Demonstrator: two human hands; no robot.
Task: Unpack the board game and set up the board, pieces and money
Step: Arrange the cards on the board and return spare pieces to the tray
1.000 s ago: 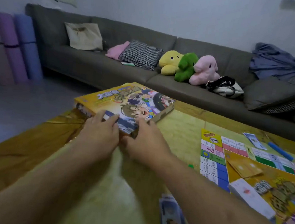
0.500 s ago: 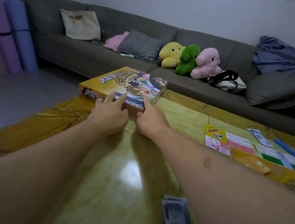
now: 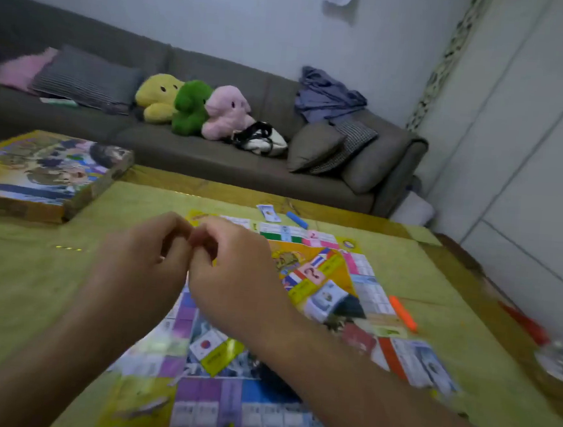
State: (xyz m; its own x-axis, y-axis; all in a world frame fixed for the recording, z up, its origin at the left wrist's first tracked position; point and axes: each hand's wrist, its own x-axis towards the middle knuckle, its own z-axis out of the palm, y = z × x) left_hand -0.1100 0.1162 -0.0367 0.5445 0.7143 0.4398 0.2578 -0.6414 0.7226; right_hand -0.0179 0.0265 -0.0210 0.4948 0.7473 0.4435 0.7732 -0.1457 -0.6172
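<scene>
The game board (image 3: pixel 258 410) lies unfolded on the yellow-green table (image 3: pixel 25 287), with card stacks (image 3: pixel 308 277) laid on its middle. The closed yellow game box (image 3: pixel 40 174) sits at the table's far left corner. My left hand (image 3: pixel 141 263) and my right hand (image 3: pixel 234 277) hover over the board's left part. Their fingers are curled and the fingertips meet. I see nothing held between them, though the frame is blurred. A blue stick piece (image 3: pixel 296 220) and a card (image 3: pixel 268 212) lie beyond the board. An orange stick piece (image 3: pixel 403 313) lies at its right edge.
A grey sofa (image 3: pixel 210 160) runs behind the table with three plush toys (image 3: pixel 191 105), cushions, a bag and clothes. At the table's right edge lie a red object (image 3: pixel 524 323) and something clear and shiny (image 3: pixel 561 360). A white wall stands on the right.
Both hands have left the game box and come back over the board, fingers now curled together. My view has swung right, so the box sits far left.
</scene>
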